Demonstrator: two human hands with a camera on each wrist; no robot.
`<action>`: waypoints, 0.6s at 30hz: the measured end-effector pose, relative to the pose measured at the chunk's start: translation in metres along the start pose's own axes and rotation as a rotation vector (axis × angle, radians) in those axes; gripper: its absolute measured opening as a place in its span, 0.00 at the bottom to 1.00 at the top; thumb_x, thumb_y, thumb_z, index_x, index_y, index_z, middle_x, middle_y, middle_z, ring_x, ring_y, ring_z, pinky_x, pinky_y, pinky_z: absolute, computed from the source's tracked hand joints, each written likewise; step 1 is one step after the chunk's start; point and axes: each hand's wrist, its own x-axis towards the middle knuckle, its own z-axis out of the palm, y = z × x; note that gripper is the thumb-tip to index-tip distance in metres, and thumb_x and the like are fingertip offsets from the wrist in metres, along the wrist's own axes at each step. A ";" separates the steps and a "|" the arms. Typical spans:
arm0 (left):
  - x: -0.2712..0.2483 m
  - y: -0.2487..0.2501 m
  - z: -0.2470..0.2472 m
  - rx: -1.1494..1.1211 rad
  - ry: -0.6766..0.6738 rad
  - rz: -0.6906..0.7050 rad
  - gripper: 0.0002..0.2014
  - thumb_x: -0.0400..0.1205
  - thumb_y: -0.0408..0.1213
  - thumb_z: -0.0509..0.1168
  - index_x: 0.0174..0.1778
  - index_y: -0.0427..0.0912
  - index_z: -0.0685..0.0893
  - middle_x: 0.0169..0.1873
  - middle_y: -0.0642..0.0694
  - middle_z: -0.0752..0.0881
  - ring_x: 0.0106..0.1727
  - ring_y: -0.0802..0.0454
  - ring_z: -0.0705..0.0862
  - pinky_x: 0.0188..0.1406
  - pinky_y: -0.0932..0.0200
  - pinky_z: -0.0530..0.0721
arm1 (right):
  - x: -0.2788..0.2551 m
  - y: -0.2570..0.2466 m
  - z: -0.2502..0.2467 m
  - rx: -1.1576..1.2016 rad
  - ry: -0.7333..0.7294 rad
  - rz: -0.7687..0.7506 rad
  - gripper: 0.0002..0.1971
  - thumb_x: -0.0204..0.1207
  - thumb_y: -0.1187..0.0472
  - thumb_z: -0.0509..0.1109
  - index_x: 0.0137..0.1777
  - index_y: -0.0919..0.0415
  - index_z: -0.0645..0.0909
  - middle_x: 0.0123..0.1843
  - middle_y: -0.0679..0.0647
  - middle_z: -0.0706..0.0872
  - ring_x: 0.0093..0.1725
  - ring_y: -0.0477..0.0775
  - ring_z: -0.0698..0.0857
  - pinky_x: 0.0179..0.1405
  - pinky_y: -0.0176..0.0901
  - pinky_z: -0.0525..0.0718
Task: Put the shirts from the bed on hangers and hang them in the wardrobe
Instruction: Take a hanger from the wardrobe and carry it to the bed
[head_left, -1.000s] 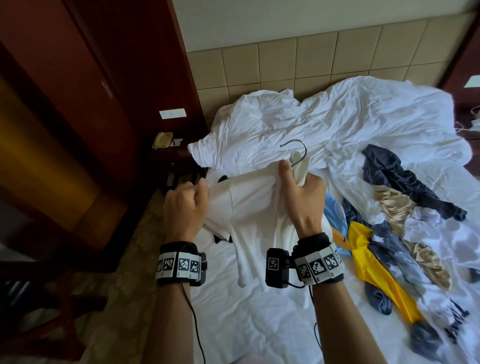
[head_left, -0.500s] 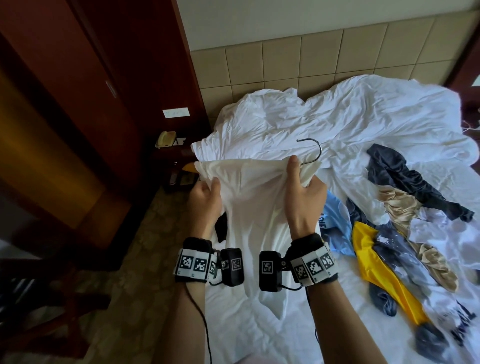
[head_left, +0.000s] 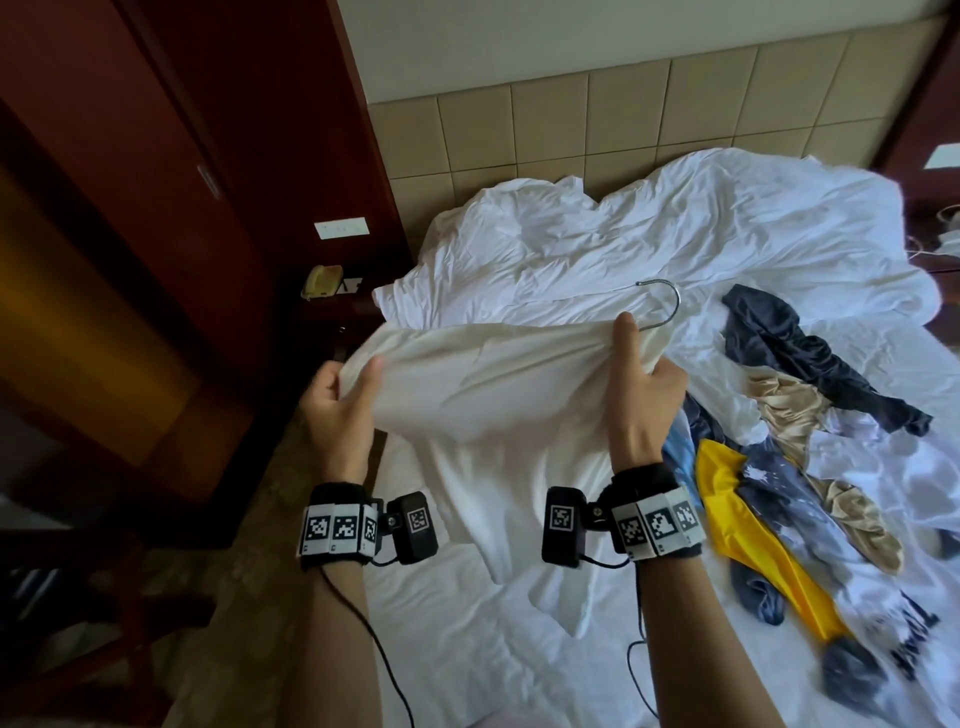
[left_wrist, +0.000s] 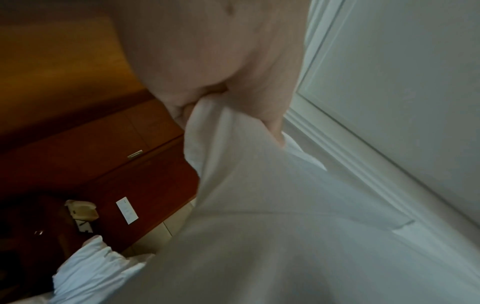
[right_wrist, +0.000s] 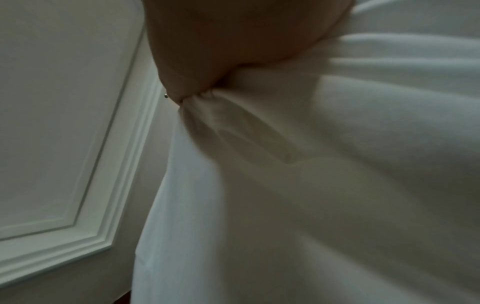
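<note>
A cream-white shirt (head_left: 498, 405) hangs stretched between my two hands above the bed (head_left: 467, 649). My left hand (head_left: 340, 400) pinches its left top edge; the left wrist view shows the thumb and fingers closed on the white cloth (left_wrist: 259, 205). My right hand (head_left: 641, 384) grips the bunched right top part of the shirt, with the thumb up. A metal hanger hook (head_left: 665, 306) sticks out just beyond that hand; the rest of the hanger is hidden by cloth. The right wrist view shows gathered shirt fabric (right_wrist: 311, 164) under my palm.
A heap of other clothes lies on the bed to the right: a dark navy garment (head_left: 800, 353), a yellow one (head_left: 758, 525), beige and patterned ones. A rumpled white duvet (head_left: 649, 239) covers the far bed. Dark wooden wardrobe panels (head_left: 156, 208) stand left, with a phone (head_left: 322, 280) on a nightstand.
My left hand has moved away from the right one, and the shirt went from bunched to spread wide and lifted. The right hand kept its grip by the hook.
</note>
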 end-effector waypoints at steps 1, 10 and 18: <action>0.002 -0.001 -0.002 0.010 0.049 0.009 0.18 0.83 0.47 0.76 0.42 0.35 0.80 0.32 0.49 0.80 0.31 0.57 0.77 0.27 0.63 0.75 | 0.000 0.000 0.000 -0.024 -0.011 -0.006 0.25 0.83 0.40 0.74 0.32 0.57 0.81 0.27 0.43 0.84 0.31 0.41 0.81 0.40 0.45 0.79; 0.009 -0.005 -0.003 0.352 0.249 0.108 0.23 0.81 0.35 0.72 0.72 0.43 0.78 0.69 0.41 0.78 0.62 0.55 0.78 0.48 0.74 0.76 | -0.009 0.003 0.012 -0.207 -0.152 -0.037 0.32 0.78 0.29 0.70 0.26 0.54 0.72 0.22 0.43 0.76 0.26 0.45 0.75 0.36 0.49 0.76; -0.002 0.009 0.020 0.659 -0.342 0.322 0.27 0.93 0.53 0.55 0.32 0.42 0.83 0.27 0.51 0.84 0.31 0.63 0.82 0.33 0.54 0.78 | -0.021 -0.002 0.020 -0.290 -0.250 -0.110 0.45 0.75 0.18 0.59 0.30 0.66 0.74 0.25 0.49 0.79 0.29 0.48 0.78 0.37 0.57 0.80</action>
